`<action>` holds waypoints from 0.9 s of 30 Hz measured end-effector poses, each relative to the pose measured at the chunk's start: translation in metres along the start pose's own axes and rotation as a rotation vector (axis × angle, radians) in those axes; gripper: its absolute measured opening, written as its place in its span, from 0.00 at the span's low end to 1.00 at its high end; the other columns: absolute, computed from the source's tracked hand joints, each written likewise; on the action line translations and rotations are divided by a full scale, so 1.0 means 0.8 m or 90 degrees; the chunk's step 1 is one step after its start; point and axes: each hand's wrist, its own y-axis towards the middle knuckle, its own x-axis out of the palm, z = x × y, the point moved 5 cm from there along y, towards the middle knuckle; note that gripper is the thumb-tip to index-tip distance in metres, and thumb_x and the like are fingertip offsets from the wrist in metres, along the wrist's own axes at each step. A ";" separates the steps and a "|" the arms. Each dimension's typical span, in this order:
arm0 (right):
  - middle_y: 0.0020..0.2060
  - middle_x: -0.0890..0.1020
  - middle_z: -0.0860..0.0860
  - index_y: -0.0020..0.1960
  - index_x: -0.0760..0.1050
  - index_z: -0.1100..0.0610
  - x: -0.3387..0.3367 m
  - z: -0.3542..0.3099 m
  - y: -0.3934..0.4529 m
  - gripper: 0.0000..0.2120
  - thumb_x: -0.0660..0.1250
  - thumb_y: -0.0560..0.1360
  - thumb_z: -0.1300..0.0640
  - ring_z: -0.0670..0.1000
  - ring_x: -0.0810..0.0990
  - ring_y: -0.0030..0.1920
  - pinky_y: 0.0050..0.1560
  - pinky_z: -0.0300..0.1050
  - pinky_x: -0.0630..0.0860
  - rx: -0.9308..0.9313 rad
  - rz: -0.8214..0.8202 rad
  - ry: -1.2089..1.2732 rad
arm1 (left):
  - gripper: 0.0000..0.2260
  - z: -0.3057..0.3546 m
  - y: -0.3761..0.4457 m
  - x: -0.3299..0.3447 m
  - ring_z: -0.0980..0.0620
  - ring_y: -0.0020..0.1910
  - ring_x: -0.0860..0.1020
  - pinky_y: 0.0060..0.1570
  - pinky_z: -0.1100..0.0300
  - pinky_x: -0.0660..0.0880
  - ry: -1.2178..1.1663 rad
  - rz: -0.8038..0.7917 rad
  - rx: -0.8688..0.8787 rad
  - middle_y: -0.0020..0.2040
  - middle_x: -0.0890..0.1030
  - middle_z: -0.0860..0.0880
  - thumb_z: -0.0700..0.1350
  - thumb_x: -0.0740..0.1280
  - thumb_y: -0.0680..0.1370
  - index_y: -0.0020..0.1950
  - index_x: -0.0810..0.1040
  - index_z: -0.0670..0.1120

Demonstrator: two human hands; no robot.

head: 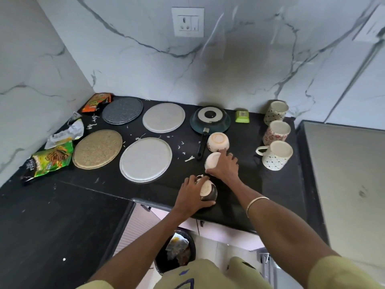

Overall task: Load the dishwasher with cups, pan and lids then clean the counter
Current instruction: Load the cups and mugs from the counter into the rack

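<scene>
Left hand (190, 195) grips dark cup (209, 191); right hand (226, 166) grips white cup (212, 160).

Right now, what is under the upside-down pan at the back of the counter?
The pan lies face down on the black counter, its handle towards the cups. Anything beneath it is covered and cannot be seen.

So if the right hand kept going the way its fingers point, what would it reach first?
Most likely the upturned bowl beside the pan's handle. The right hand grips a white bowl, and its fingertips already lie near that next bowl; whether they touch is unclear.
</scene>
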 end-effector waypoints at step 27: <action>0.60 0.73 0.60 0.68 0.65 0.52 -0.200 0.362 -0.430 0.45 0.77 0.58 0.37 0.62 0.69 0.61 0.57 0.53 0.72 0.487 0.527 0.162 | 0.38 0.364 -0.119 0.069 0.45 0.52 0.72 0.53 0.52 0.74 -0.167 -0.098 0.580 0.53 0.74 0.45 0.66 0.75 0.59 0.62 0.73 0.47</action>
